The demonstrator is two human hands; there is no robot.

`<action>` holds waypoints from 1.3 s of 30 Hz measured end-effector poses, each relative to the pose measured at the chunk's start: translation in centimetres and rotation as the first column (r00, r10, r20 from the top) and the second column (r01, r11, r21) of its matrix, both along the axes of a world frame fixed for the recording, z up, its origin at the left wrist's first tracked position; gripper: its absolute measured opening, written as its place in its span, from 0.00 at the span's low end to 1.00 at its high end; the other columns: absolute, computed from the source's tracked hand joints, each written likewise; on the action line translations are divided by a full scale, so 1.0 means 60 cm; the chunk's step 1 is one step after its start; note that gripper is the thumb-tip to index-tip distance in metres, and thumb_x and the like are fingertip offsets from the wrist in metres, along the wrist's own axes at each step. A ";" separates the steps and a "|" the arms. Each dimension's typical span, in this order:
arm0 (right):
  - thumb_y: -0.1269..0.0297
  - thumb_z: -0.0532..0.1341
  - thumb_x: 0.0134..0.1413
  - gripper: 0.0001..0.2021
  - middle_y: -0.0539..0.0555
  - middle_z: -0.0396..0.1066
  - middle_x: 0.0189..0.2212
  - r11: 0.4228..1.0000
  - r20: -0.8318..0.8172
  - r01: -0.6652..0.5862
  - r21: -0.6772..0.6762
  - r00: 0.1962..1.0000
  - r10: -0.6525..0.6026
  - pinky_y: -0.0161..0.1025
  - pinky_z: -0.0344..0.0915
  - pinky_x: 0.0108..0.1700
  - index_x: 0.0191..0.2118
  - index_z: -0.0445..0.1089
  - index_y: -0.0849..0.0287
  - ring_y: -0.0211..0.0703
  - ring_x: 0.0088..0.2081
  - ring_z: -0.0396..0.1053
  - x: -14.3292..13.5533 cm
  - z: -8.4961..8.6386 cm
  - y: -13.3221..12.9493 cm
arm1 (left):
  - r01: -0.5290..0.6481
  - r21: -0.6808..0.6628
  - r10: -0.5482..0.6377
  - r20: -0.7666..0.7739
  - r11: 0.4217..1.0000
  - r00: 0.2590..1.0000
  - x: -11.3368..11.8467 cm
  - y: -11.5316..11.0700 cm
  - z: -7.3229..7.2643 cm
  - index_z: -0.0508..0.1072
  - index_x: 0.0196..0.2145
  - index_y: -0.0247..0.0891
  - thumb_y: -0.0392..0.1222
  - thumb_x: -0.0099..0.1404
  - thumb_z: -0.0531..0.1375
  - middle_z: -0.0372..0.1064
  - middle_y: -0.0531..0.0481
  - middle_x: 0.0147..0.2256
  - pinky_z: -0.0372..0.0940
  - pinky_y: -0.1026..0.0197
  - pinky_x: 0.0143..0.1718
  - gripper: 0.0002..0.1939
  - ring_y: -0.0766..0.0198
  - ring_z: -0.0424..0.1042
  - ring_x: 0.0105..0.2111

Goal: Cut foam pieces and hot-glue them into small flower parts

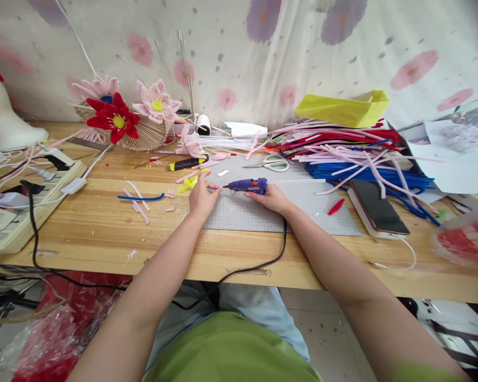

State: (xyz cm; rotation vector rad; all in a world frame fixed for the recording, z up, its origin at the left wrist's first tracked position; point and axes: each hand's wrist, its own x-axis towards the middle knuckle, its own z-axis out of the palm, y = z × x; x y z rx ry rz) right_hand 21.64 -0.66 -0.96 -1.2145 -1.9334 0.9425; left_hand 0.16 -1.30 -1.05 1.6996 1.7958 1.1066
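Observation:
My right hand (271, 198) is wrapped round a purple hot glue gun (245, 185), its nozzle pointing left and a clear glue stick (298, 181) sticking out of the back. My left hand (203, 197) is closed in a pinch close to the nozzle; what its fingertips hold is too small to make out. Just behind that hand lies a yellow fuzzy piece (187, 184), partly hidden by the fingers. Both hands are over a grey cutting mat (239, 217). Scissors (274, 163) and a yellow-black utility knife (187, 163) rest beyond them.
Pink and red pipe-cleaner flowers (117, 121) stand at back left. Bundles of blue pipe cleaners (366, 176) lie at right, beside a phone (378, 207). A power strip (35, 201) sits at left. The gun's black cord (258, 267) crosses the table's front edge.

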 end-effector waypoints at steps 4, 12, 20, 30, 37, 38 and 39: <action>0.48 0.61 0.46 0.24 0.55 0.75 0.38 1.000 0.003 0.010 -0.011 1.000 -0.009 0.42 0.65 0.44 0.45 0.73 0.61 0.46 0.39 0.71 -0.001 -0.004 0.002 | 0.012 0.002 -0.012 0.004 1.000 1.000 0.001 0.001 -0.001 0.60 0.53 0.42 0.38 0.54 0.63 0.76 0.53 0.34 0.61 0.57 0.41 0.29 0.62 0.73 0.37; 0.48 0.61 0.47 0.24 0.54 0.75 0.38 1.000 0.013 -0.001 -0.008 1.000 0.001 0.41 0.65 0.43 0.45 0.73 0.60 0.46 0.40 0.71 -0.001 -0.004 0.002 | 0.013 -0.002 -0.013 0.017 1.000 1.000 0.001 0.001 0.000 0.60 0.53 0.43 0.38 0.54 0.63 0.75 0.53 0.34 0.61 0.57 0.43 0.29 0.62 0.73 0.37; 0.48 0.61 0.47 0.24 0.54 0.75 0.39 1.000 0.007 0.009 0.002 1.000 -0.009 0.41 0.65 0.45 0.46 0.72 0.60 0.46 0.41 0.71 0.000 -0.005 0.003 | 0.018 -0.012 -0.018 0.007 1.000 1.000 0.001 -0.001 0.002 0.60 0.53 0.42 0.38 0.54 0.63 0.75 0.54 0.34 0.61 0.58 0.41 0.29 0.63 0.72 0.34; 0.45 0.61 0.45 0.26 0.54 0.75 0.37 0.999 -0.026 0.044 -0.012 0.999 -0.045 0.43 0.66 0.45 0.45 0.73 0.60 0.47 0.39 0.71 0.002 -0.007 0.005 | 0.012 -0.014 -0.012 0.009 1.000 1.000 0.001 -0.002 0.004 0.61 0.52 0.44 0.37 0.53 0.63 0.75 0.55 0.33 0.61 0.59 0.38 0.29 0.65 0.70 0.29; 0.41 0.61 0.43 0.23 0.54 0.70 0.21 0.949 0.004 0.315 0.003 0.949 -0.315 0.42 0.67 0.34 0.29 0.73 0.60 0.45 0.28 0.69 0.047 -0.006 0.024 | 0.058 -0.021 -0.053 0.198 0.998 0.979 -0.002 -0.003 0.003 0.62 0.52 0.41 0.36 0.52 0.64 0.74 0.55 0.31 0.63 0.60 0.39 0.29 0.68 0.70 0.26; 0.41 0.61 0.43 0.23 0.54 0.70 0.20 0.931 0.011 0.364 0.004 0.931 -0.364 0.42 0.66 0.33 0.26 0.72 0.59 0.44 0.27 0.68 0.061 -0.007 0.028 | 0.062 -0.015 -0.057 0.238 0.998 0.970 -0.003 0.000 0.001 0.62 0.51 0.41 0.35 0.52 0.64 0.74 0.54 0.31 0.64 0.60 0.40 0.29 0.68 0.71 0.28; 0.40 0.60 0.43 0.23 0.54 0.69 0.19 0.914 0.021 0.405 0.008 0.914 -0.405 0.42 0.66 0.32 0.25 0.71 0.59 0.44 0.26 0.68 0.074 -0.009 0.033 | 0.062 -0.002 -0.059 0.269 0.998 0.961 -0.006 0.002 -0.001 0.62 0.51 0.40 0.35 0.52 0.64 0.74 0.54 0.30 0.64 0.60 0.41 0.29 0.67 0.72 0.31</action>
